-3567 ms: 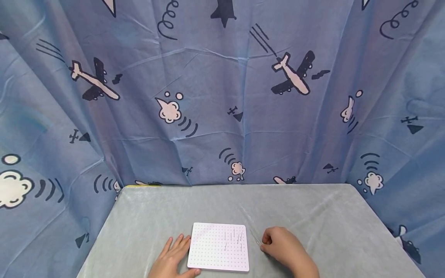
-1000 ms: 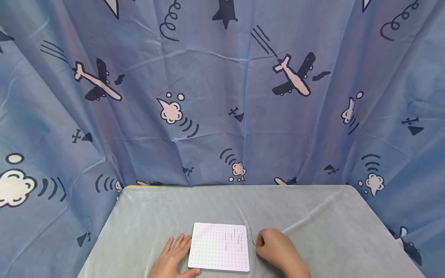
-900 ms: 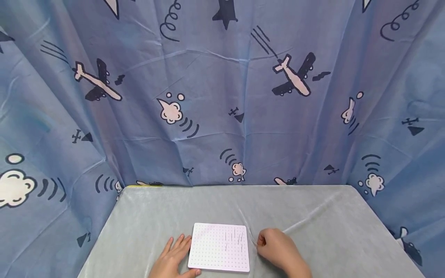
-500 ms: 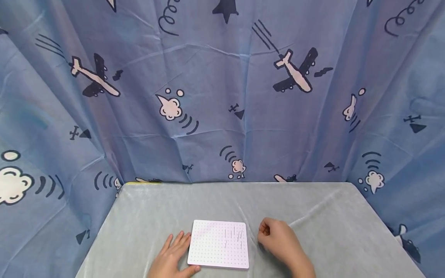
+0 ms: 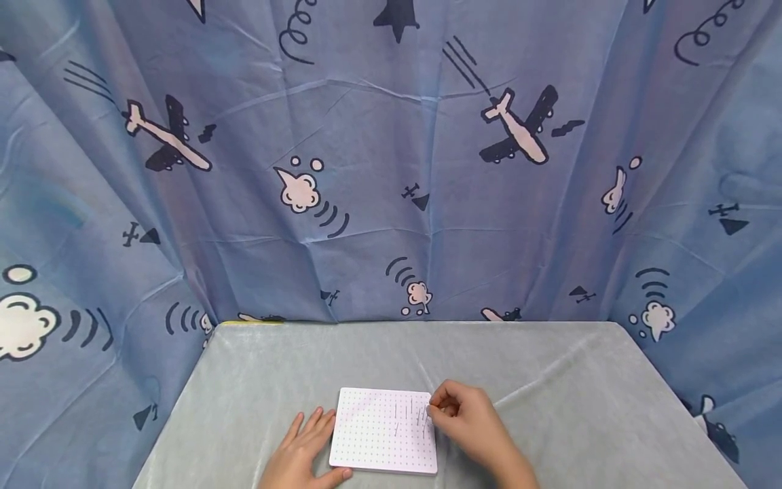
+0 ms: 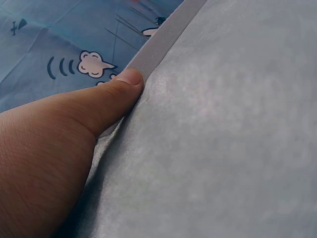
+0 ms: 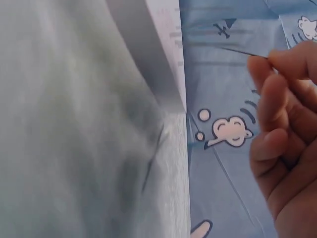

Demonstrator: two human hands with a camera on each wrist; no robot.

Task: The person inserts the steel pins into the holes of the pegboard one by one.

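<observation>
A white board (image 5: 360,435) with a grid of small holes lies on the table, several thin needles (image 5: 396,410) standing in its right part, some upright and some leaning. My left hand (image 5: 299,455) rests at the board's left side with fingers spread straight; in the left wrist view its thumb (image 6: 119,89) presses the board's side edge (image 6: 161,42). Above the board's far right corner, my right hand (image 5: 467,418) pinches a thin needle (image 7: 242,51) between thumb and forefinger, its other fingers curled. In the right wrist view the needle points out toward the board.
Grey cloth covers the table (image 5: 550,387), creased to the right of the board. A blue curtain (image 5: 366,136) printed with planes and clouds hangs behind the table and along both sides. In the right wrist view, a thin dark line (image 7: 152,158) shows on the cloth near the board.
My right hand has lifted off the cloth right of the board and moved left to the board's far right corner, holding a needle. The left hand and board keep their places.
</observation>
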